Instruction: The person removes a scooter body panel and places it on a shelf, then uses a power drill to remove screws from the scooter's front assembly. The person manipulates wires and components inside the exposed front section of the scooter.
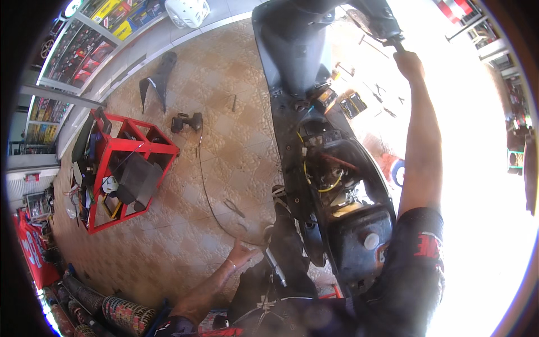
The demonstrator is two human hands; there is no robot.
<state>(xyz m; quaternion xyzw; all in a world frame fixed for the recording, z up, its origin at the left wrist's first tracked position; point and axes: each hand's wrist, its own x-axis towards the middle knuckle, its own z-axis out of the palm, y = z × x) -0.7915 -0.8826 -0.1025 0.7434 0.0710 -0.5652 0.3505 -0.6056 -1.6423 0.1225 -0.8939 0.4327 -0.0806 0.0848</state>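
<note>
Up at the far right, my right hand (pixel 410 65) is closed round the handlebar grip (pixel 396 44) of a black scooter (pixel 295 48), arm stretched out. Its seat area is uncovered, showing a yellow hose (pixel 333 185) and a dark tank (pixel 359 236) with a pale round cap (pixel 371 241). My left hand (pixel 241 255) is low by my knees, thumb and fingers apart. A thin dark cable (pixel 205 194) curves across the floor to beside that hand; whether they touch is unclear. A slim silver tool (pixel 275 267) lies against my dark trousers, just right of the left hand.
A cordless drill (pixel 187 122) lies on the tiled floor at the cable's far end. Left of it stands a red metal frame cart (pixel 163 149) with parts inside. A dark panel (pixel 160 78) lies farther back. Tyres (pixel 126 314) are stacked at lower left; tools (pixel 379 92) lie beyond the scooter.
</note>
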